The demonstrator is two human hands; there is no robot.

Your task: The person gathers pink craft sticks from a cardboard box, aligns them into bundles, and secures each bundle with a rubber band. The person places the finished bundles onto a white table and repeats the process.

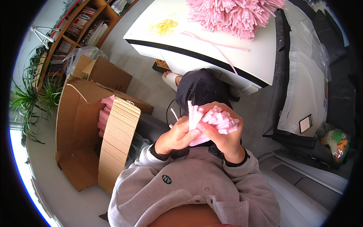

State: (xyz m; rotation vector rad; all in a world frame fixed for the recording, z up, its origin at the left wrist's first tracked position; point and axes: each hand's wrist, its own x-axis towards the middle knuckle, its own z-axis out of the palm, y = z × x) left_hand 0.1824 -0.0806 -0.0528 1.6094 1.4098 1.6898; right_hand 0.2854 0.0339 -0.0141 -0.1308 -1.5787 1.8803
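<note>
Above my lap, both hands hold pink chenille stems with their ends pointing up toward the camera. My left hand (177,134) grips a smaller bunch of pink stems (194,115), and a few stem ends poke out past its outer side. Around a thicker bundle of pink stems (219,119), the fingers of my right hand (227,136) are curled. The two bunches touch, and both thumbs press near where they meet. The lower lengths of the stems are mostly hidden by my hands.
Ahead stands a white table (158,42) bearing a large pile of pink stems (232,17), loose stems (224,46) and yellow rubber bands (164,27). An open cardboard box (119,139) with pink bundles (104,116) is at left. A phone (306,123) lies on the sofa at right.
</note>
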